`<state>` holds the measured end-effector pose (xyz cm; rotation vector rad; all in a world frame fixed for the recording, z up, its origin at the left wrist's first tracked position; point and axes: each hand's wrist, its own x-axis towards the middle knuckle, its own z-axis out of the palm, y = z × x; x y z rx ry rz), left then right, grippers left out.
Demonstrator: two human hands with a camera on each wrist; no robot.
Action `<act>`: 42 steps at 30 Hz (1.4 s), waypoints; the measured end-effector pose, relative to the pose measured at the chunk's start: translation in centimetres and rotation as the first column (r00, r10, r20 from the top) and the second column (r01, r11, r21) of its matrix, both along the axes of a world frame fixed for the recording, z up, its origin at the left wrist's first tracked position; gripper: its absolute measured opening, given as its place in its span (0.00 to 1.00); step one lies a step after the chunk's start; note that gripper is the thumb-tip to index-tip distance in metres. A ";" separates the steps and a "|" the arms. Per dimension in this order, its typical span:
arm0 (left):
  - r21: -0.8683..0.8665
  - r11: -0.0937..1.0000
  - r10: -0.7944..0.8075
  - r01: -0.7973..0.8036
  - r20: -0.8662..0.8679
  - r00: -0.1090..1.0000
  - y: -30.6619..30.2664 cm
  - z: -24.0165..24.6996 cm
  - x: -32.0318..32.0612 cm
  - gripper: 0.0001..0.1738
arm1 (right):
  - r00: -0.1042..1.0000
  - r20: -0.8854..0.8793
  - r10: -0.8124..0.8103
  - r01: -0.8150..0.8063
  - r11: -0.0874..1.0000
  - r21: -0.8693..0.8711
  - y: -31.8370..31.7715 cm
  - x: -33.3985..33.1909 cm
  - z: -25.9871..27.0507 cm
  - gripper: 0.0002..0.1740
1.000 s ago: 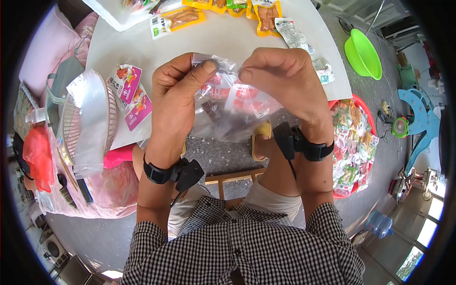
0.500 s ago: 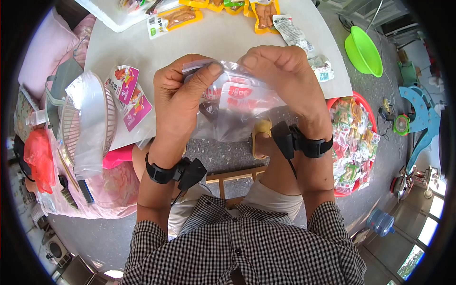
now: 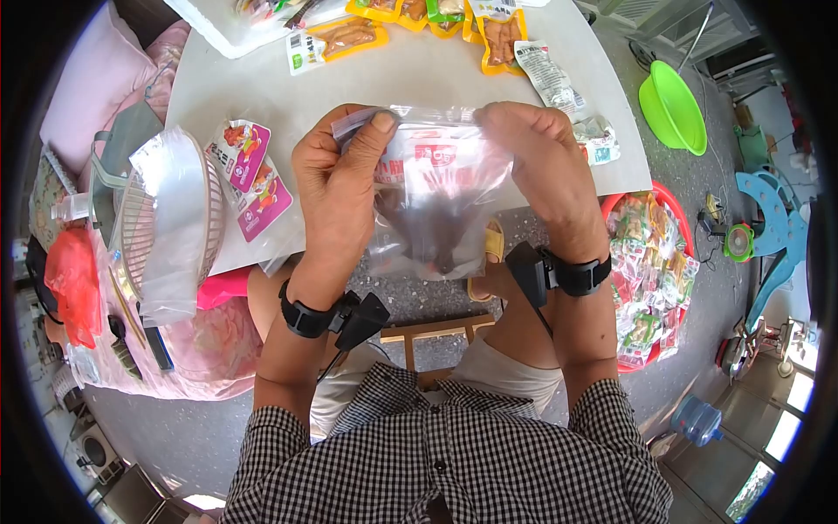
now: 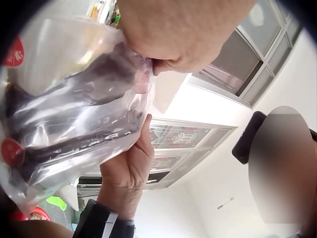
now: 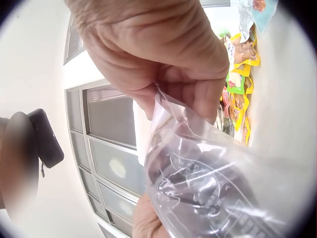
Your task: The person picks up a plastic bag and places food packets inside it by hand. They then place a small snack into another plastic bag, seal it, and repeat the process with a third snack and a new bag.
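Observation:
A clear zip-top bag [image 3: 441, 188] with red printing hangs upright over the table's near edge, between my hands. My left hand [image 3: 339, 196] pinches its top left corner, thumb on the near side. At the top right corner my right hand [image 3: 554, 170] grips the zip edge between thumb and fingers. Dark long pieces in plastic fill the lower part of the bag [image 4: 74, 119], as the left wrist view shows, with round red labels [image 4: 12, 151] beside them. The right wrist view has the bag's corner [image 5: 198, 173] held in the right hand [image 5: 158, 54].
Yellow-edged food packs [image 3: 502, 44] and a silver pack [image 3: 548, 79] lie on the white table [image 3: 253, 87]. Two purple cards [image 3: 262, 205] are at its left, next to a basket [image 3: 135, 231] with clear bags. A red basin [image 3: 685, 236] of packets and a green basin [image 3: 672, 109] stand right.
My right hand has slid right along the bag's top edge, away from the left hand. The bag has spread flat and its printed front now faces me.

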<state>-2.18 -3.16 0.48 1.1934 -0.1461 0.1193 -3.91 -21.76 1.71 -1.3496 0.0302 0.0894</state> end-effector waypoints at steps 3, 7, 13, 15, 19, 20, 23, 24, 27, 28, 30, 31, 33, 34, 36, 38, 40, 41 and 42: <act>-0.011 0.999 -0.033 0.033 0.004 0.999 0.1 0.0 -0.1 0.07 | 0.997 -0.081 0.003 0.009 0.989 0.150 0.5 0.2 0.3 0.12; 0.081 0.995 -0.067 0.061 0.072 0.995 0.4 0.5 -0.7 0.07 | 0.999 -0.010 0.044 -0.042 0.995 0.091 0.2 0.5 -0.6 0.13; 0.011 0.999 0.044 -0.044 0.046 0.998 0.4 0.1 -0.1 0.08 | 0.994 0.084 -0.068 0.062 0.995 0.074 0.7 0.2 -0.7 0.13; -0.034 0.998 0.057 -0.056 0.046 0.997 0.3 0.1 0.0 0.08 | 0.994 0.055 -0.090 0.078 0.979 0.190 0.7 0.2 -0.4 0.13; -0.103 0.994 0.049 -0.043 0.064 0.997 0.7 -0.3 0.0 0.07 | 0.991 0.135 0.024 -0.080 0.899 0.431 0.4 -0.2 0.2 0.11; -0.114 0.993 0.049 -0.042 0.061 0.997 0.8 -0.4 0.0 0.07 | 0.986 0.163 0.042 -0.105 0.911 0.399 0.1 -0.3 -0.2 0.11; -0.132 0.990 0.047 -0.040 0.050 0.998 1.0 -0.6 0.2 0.07 | 0.988 0.140 0.059 -0.112 0.905 0.411 0.1 -0.3 -0.4 0.10; -0.129 0.991 0.045 -0.039 0.045 0.998 1.1 -0.6 0.3 0.07 | 0.992 0.114 0.059 -0.103 0.895 0.433 0.1 -0.4 -0.4 0.10; -0.115 0.993 0.010 -0.006 0.037 0.999 1.2 -0.6 0.2 0.07 | 0.988 -0.049 0.145 -0.085 0.785 0.613 0.5 -0.7 0.1 0.08; -0.110 0.994 -0.007 0.010 0.035 0.999 1.3 -0.5 0.2 0.07 | 0.981 -0.076 0.178 -0.090 0.767 0.636 0.6 -0.6 0.2 0.08; -0.135 0.990 -0.050 0.050 0.006 0.999 1.5 -0.3 0.3 0.08 | 0.961 -0.126 0.245 -0.096 0.727 0.679 0.7 -0.5 0.3 0.06; -0.148 0.987 -0.072 0.070 -0.007 0.997 1.6 -0.2 0.4 0.08 | 0.971 -0.101 0.217 -0.097 0.743 0.663 0.7 -0.3 0.0 0.05; -0.083 0.993 -0.080 0.082 0.028 0.996 1.8 0.0 0.0 0.08 | 0.986 -0.050 0.161 -0.094 0.772 0.629 0.5 0.1 -1.0 0.05; -0.052 0.995 -0.084 0.087 0.046 0.995 1.9 0.1 -0.1 0.08 | 0.995 -0.044 0.087 -0.054 0.863 0.502 0.5 0.1 -1.0 0.04; -0.053 0.998 -0.031 0.033 0.050 0.998 1.6 0.2 -0.1 0.08 | 0.999 0.002 -0.047 0.045 0.974 0.220 0.6 0.0 -1.0 0.05; -0.055 0.998 0.016 -0.013 0.056 0.998 1.5 0.3 -0.1 0.08 | 0.996 0.076 -0.053 0.026 0.949 0.315 1.1 0.1 -1.0 0.05; -0.057 0.997 0.054 -0.050 0.064 0.996 1.6 0.3 0.0 0.08 | 0.992 0.108 -0.058 0.020 0.946 0.323 1.8 0.0 -0.8 0.06; -0.038 0.997 0.075 -0.072 0.095 0.993 1.5 0.3 -0.1 0.08 | 0.993 0.104 -0.058 0.026 0.959 0.283 2.2 -0.3 -0.4 0.08; -0.021 0.995 0.095 -0.094 0.125 0.988 1.3 0.3 -0.3 0.08 | 0.993 0.099 -0.058 0.033 0.970 0.241 2.6 -0.6 0.2 0.11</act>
